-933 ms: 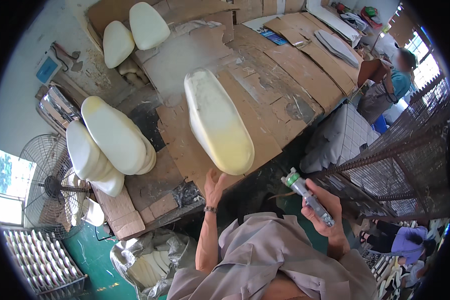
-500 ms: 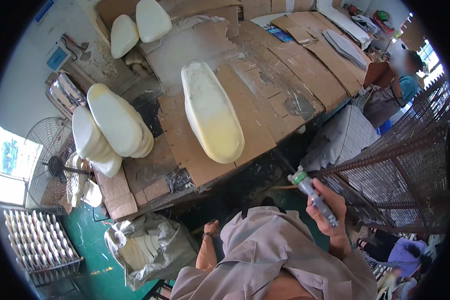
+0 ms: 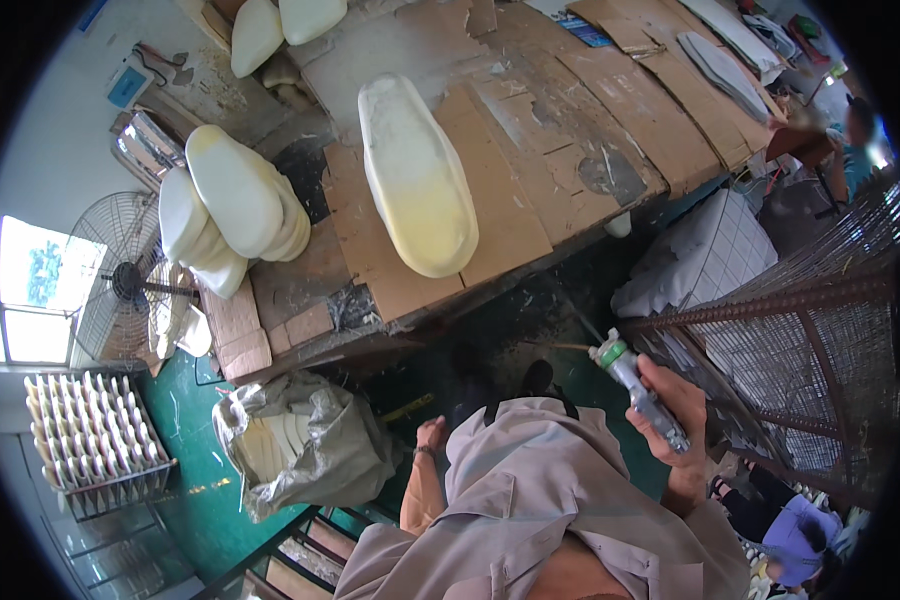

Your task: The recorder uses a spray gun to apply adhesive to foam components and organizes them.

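Note:
My right hand [image 3: 673,410] is wrapped round a grey spray gun [image 3: 638,382] with a green ring near its head, held out over the floor at the right. My left hand [image 3: 432,434] hangs low beside my body, fingers curled, and nothing shows in it. In front of me on the cardboard-covered table [image 3: 515,235] lies a long, rounded white foam pad [image 3: 418,180], yellowish toward its near end and apparently stacked on another. Neither hand touches it.
Stacked foam pads [image 3: 235,195] sit on the table's left end by a floor fan [image 3: 122,280]. Below are a sack of pale pieces [image 3: 305,445] and a rack [image 3: 100,440]. Brown metal mesh [image 3: 770,350] borders the right. Other people are at the far right and lower right.
The view has tilted down, so the table and pads sit higher in the picture. My right hand still grips the spray gun, and the mist near the pad's far end has thinned.

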The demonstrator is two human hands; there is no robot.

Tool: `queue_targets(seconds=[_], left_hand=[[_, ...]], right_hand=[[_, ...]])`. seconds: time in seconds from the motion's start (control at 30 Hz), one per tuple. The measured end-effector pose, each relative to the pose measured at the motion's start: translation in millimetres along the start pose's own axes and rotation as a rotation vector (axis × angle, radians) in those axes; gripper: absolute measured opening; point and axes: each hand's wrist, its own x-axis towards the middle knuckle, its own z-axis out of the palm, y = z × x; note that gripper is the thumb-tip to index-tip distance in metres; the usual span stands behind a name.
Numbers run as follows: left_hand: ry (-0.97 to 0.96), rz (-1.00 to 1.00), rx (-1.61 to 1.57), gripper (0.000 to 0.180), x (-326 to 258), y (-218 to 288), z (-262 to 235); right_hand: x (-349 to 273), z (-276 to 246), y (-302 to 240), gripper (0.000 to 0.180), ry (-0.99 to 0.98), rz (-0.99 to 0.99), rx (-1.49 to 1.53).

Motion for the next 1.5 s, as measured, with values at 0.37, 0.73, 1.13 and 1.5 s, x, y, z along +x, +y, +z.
queue_targets(seconds=[0.37, 0.73, 1.13, 1.5], left_hand=[[0.026, -0.034, -0.112, 0.048, -41, 67, 54], [-0.120, 0.325, -0.587, 0.043, -33, 205, 102], [-0.210, 0.520, -0.934, 0.051, -30, 339, 126], [-0.339, 0.573, -0.932, 0.032, -36, 351, 134]], right_hand=[[-29, -27, 35, 0.054, -0.040, 0.024, -0.006], [-28, -33, 39, 0.054, -0.102, 0.033, 0.010], [-18, -48, 28, 0.055, -0.154, 0.176, 0.014], [28, -27, 24, 0.052, 0.118, 0.134, -0.065]])
